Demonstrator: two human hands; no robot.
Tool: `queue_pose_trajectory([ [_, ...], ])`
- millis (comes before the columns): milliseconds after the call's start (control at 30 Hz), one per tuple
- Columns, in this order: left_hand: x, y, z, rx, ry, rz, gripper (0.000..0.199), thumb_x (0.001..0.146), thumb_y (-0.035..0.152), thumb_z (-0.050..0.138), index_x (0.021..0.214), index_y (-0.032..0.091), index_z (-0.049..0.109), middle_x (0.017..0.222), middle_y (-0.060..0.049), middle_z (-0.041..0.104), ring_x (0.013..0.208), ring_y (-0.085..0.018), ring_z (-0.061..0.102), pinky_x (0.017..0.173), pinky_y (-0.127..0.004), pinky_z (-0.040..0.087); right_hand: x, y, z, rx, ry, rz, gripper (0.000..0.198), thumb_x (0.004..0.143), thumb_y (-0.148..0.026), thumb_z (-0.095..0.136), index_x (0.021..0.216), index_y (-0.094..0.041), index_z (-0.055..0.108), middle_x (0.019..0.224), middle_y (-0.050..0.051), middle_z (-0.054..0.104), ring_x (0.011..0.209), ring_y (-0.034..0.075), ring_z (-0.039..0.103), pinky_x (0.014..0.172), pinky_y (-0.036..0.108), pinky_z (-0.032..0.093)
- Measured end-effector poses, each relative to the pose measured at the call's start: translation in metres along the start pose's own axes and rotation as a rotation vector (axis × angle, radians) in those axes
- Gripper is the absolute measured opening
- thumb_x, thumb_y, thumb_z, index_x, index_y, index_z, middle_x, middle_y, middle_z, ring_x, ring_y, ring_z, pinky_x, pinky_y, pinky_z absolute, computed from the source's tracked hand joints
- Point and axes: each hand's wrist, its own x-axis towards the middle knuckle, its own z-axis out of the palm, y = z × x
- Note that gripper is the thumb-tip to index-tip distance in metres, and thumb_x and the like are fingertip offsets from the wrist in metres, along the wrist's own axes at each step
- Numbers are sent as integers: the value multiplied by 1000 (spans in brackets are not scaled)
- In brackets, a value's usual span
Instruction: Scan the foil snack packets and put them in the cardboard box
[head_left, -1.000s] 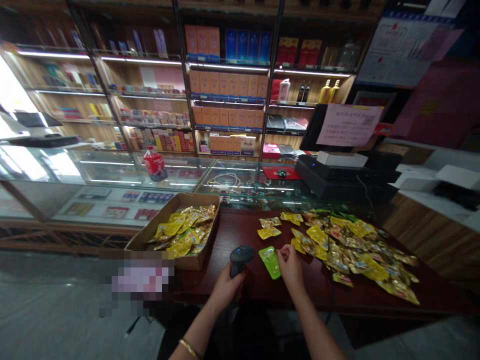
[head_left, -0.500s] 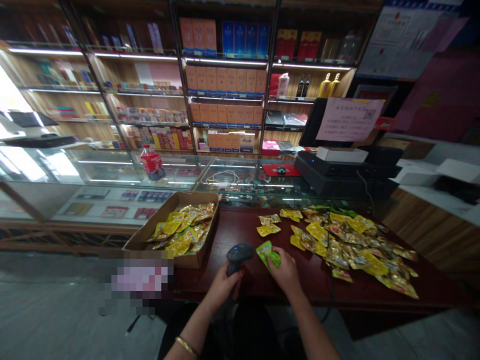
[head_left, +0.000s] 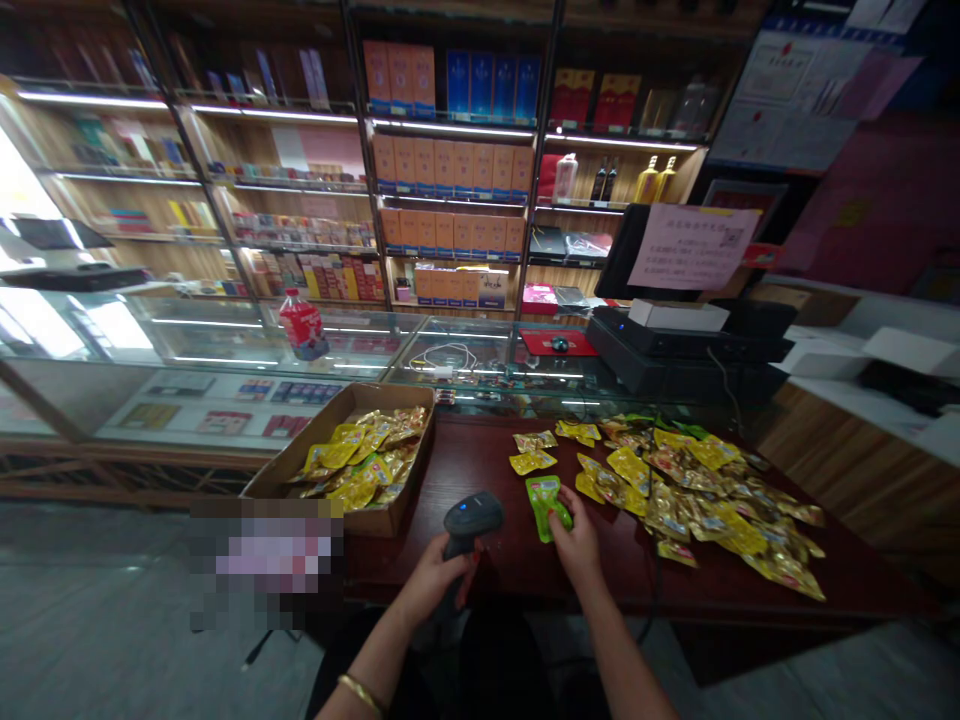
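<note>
My left hand (head_left: 433, 582) is wrapped round the handle of a dark barcode scanner (head_left: 474, 513), whose head shows a small blue light and points to the right. In my right hand (head_left: 577, 535) a green snack packet (head_left: 543, 506) is pinched, its flat face turned up and a white label patch near its top. Scanner and packet are a short gap apart over the dark red table (head_left: 465, 455). Right of the packet lies a loose pile of yellow and gold snack packets (head_left: 697, 495). More yellow packets fill a cardboard box (head_left: 411, 500) to the left.
Behind the table runs a glass counter (head_left: 360, 345) bearing a red-labelled bottle (head_left: 301, 325), a white cable (head_left: 442, 372) and a mouse (head_left: 559, 344). A monitor (head_left: 626, 250) with a paper on it stands at the right. A black cord (head_left: 654, 560) hangs over the table's front.
My right hand has turned the green packet more upright and moved it slightly right. The scanner has shifted a little left and down, so the gap between them has widened.
</note>
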Motion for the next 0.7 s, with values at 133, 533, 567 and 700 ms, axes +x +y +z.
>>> queue_pose_trajectory([
  [133,-2,2,-1,10,-17,17,31,76,41,72,90,15,62,46,6,55,32,-10,46,33,-19,32,-1,-3,1,-33,44,-10,55,79,-40,60,130,-17,62,133,18,69,122,32,67,105,50,52],
  [533,9,-2,10,51,164,-29,36,75,44,72,94,19,55,50,9,54,32,-9,43,33,-20,34,6,-18,0,35,67,76,64,77,-52,68,132,-18,64,132,16,71,121,30,68,101,44,55],
  [567,12,-3,11,58,188,-38,35,75,44,72,95,20,54,50,9,54,32,-10,44,34,-19,33,9,-28,3,41,66,87,67,77,-54,69,133,-18,64,133,16,70,122,30,67,101,43,55],
  [700,22,-5,15,88,232,-98,36,76,43,69,99,21,51,50,9,55,32,-11,46,34,-20,35,20,-78,44,133,-123,70,70,78,-54,71,139,-21,59,124,12,75,104,28,74,84,39,62],
])
